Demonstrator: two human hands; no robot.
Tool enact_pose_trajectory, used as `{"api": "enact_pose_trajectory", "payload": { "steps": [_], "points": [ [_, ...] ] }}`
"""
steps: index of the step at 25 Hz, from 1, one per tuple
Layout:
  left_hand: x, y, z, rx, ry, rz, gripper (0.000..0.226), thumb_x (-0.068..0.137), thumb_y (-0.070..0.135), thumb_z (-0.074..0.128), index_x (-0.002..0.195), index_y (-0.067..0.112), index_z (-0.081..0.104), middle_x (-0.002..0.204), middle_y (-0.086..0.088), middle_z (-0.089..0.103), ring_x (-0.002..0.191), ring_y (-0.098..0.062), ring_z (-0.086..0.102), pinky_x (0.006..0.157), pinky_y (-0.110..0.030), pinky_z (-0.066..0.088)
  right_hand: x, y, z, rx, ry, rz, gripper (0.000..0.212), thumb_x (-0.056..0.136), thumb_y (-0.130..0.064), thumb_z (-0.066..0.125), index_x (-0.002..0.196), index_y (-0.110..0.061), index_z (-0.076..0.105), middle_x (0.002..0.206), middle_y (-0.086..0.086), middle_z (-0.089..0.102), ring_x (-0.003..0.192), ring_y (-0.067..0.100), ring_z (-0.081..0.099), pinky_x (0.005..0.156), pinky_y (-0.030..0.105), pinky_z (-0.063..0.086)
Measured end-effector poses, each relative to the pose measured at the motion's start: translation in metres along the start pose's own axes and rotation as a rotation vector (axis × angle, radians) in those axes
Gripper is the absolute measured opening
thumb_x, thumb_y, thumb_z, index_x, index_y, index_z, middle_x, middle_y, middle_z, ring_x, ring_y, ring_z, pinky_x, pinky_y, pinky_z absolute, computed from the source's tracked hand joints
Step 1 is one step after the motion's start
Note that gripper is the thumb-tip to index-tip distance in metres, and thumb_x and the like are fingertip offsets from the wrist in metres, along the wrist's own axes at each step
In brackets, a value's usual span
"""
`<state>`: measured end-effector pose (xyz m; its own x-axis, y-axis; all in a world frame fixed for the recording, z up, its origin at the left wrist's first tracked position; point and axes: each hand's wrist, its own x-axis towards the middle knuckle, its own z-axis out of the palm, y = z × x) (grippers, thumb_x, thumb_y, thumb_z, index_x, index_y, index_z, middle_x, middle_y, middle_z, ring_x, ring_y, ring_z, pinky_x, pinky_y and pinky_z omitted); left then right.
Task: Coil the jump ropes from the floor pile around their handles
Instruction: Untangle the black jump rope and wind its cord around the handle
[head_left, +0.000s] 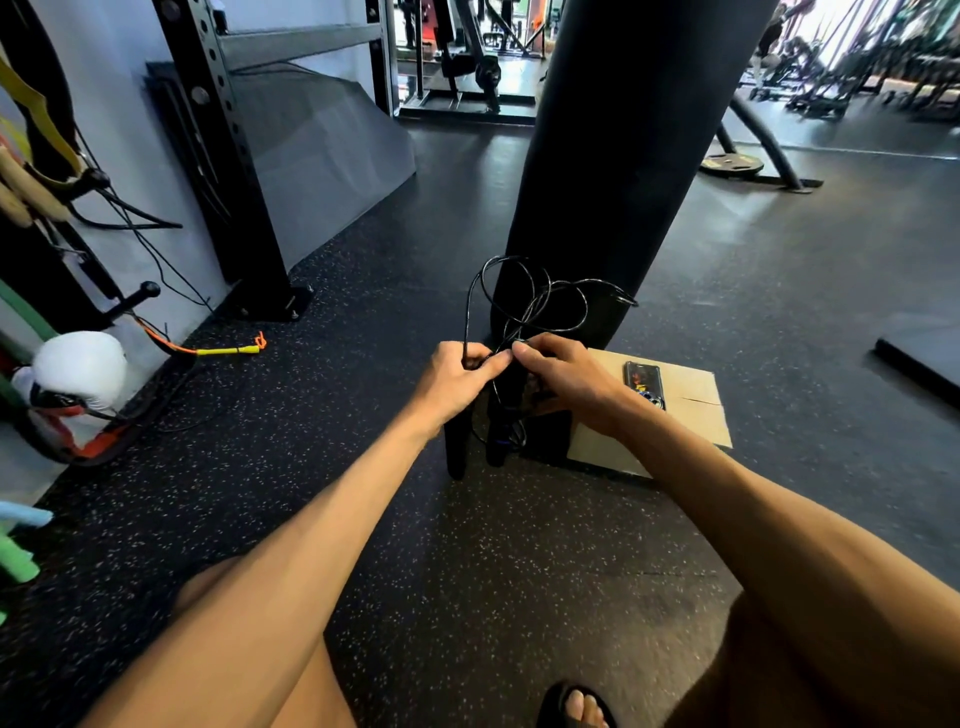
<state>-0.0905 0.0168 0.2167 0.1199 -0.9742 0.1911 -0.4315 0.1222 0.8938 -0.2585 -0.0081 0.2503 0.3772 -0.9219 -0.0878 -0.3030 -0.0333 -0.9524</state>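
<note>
A black jump rope is held up in front of me, its thin cord standing in several loose loops above my hands. My left hand grips the cord near the top of one black handle, which hangs down below it. My right hand pinches the cord beside the left thumb, and a second black handle hangs beneath it. Both hands are close together, almost touching. Part of the cord is hidden between the fingers.
A black punching bag stands just behind the rope. A phone lies on a flat cardboard sheet at right. A yellow and orange rope lies at left near a white boxing glove and a rack post.
</note>
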Motion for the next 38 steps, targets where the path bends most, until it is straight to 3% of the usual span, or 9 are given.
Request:
{"api": "enact_pose_trajectory", "payload": {
  "steps": [5, 12, 16, 20, 22, 25, 29, 31, 38],
  "points": [
    [-0.001, 0.000, 0.004, 0.108, -0.066, -0.004, 0.034, 0.092, 0.034, 0.064, 0.062, 0.019, 0.063, 0.041, 0.014, 0.043, 0.044, -0.001, 0.037, 0.045, -0.018, 0.027, 0.012, 0.004, -0.001, -0.001, 0.363, -0.024, 0.032, 0.091, -0.043, 0.063, 0.105, -0.015, 0.068, 0.092, 0.011, 0.072, 0.086, 0.028, 0.069, 0.077, 0.044, 0.056],
    [0.002, 0.000, -0.008, 0.107, -0.218, -0.108, 0.038, 0.089, 0.039, 0.066, 0.057, 0.021, 0.056, 0.044, 0.014, 0.037, 0.043, -0.001, 0.031, 0.045, -0.019, 0.024, 0.015, 0.011, -0.001, 0.043, 0.500, -0.010, 0.053, 0.097, -0.054, 0.045, 0.074, -0.007, 0.055, 0.069, 0.009, 0.060, 0.062, 0.022, 0.057, 0.064, 0.047, 0.052],
    [0.004, -0.017, -0.020, 0.206, -0.352, -0.128, 0.036, 0.079, 0.038, 0.073, 0.062, 0.019, 0.049, 0.058, 0.002, 0.038, 0.054, -0.010, 0.033, 0.057, -0.029, 0.024, 0.037, 0.031, -0.021, 0.265, 0.538, 0.070, 0.083, 0.080, -0.083, 0.042, 0.104, -0.005, 0.051, 0.088, 0.014, 0.072, 0.078, 0.033, 0.071, 0.074, 0.054, 0.059],
    [0.000, -0.023, -0.015, 0.195, -0.374, -0.215, 0.030, 0.075, 0.033, 0.074, 0.058, 0.020, 0.054, 0.056, 0.004, 0.045, 0.054, -0.011, 0.039, 0.060, -0.029, 0.030, 0.031, 0.024, -0.026, 0.186, 0.587, 0.101, 0.057, 0.095, -0.064, 0.036, 0.105, -0.008, 0.042, 0.083, 0.003, 0.052, 0.079, 0.021, 0.056, 0.081, 0.048, 0.054],
    [-0.002, -0.018, -0.019, 0.123, -0.341, -0.274, 0.026, 0.082, 0.032, 0.073, 0.062, 0.019, 0.063, 0.055, 0.004, 0.049, 0.050, -0.010, 0.042, 0.051, -0.022, 0.033, 0.030, 0.024, -0.031, 0.187, 0.605, 0.108, 0.064, 0.088, -0.071, 0.036, 0.101, -0.009, 0.045, 0.083, 0.006, 0.055, 0.079, 0.026, 0.059, 0.082, 0.055, 0.055],
    [-0.002, -0.016, -0.024, -0.035, -0.340, -0.359, 0.025, 0.089, 0.031, 0.067, 0.072, 0.014, 0.069, 0.054, 0.005, 0.046, 0.048, -0.007, 0.038, 0.045, -0.018, 0.032, 0.043, 0.038, -0.047, 0.390, 0.581, 0.177, 0.075, 0.081, -0.071, 0.038, 0.111, -0.004, 0.052, 0.098, 0.019, 0.068, 0.082, 0.037, 0.068, 0.068, 0.055, 0.060],
    [0.001, -0.031, -0.023, -0.056, -0.113, -0.382, 0.029, 0.090, 0.032, 0.068, 0.068, 0.014, 0.071, 0.051, 0.005, 0.043, 0.047, -0.011, 0.037, 0.051, -0.026, 0.032, 0.013, 0.008, -0.033, 0.565, 0.289, 0.304, 0.030, 0.101, -0.029, 0.046, 0.115, -0.002, 0.050, 0.093, 0.016, 0.061, 0.089, 0.038, 0.065, 0.087, 0.058, 0.055],
    [0.003, -0.038, -0.028, -0.044, -0.038, -0.394, 0.029, 0.089, 0.033, 0.068, 0.068, 0.013, 0.072, 0.051, 0.003, 0.043, 0.048, -0.012, 0.037, 0.051, -0.026, 0.031, 0.012, 0.013, -0.032, 0.511, 0.127, 0.307, 0.019, 0.101, -0.016, 0.049, 0.117, -0.004, 0.050, 0.097, 0.016, 0.060, 0.094, 0.033, 0.063, 0.085, 0.049, 0.056],
    [0.001, -0.032, -0.034, 0.025, -0.140, -0.439, 0.022, 0.083, 0.033, 0.076, 0.076, 0.012, 0.076, 0.053, 0.007, 0.046, 0.049, -0.008, 0.037, 0.048, -0.022, 0.032, 0.019, 0.017, -0.032, 0.269, 0.205, 0.105, 0.047, 0.097, -0.054, 0.045, 0.133, -0.026, 0.034, 0.117, 0.011, 0.060, 0.101, 0.031, 0.066, 0.065, 0.045, 0.060]
  ]
}}
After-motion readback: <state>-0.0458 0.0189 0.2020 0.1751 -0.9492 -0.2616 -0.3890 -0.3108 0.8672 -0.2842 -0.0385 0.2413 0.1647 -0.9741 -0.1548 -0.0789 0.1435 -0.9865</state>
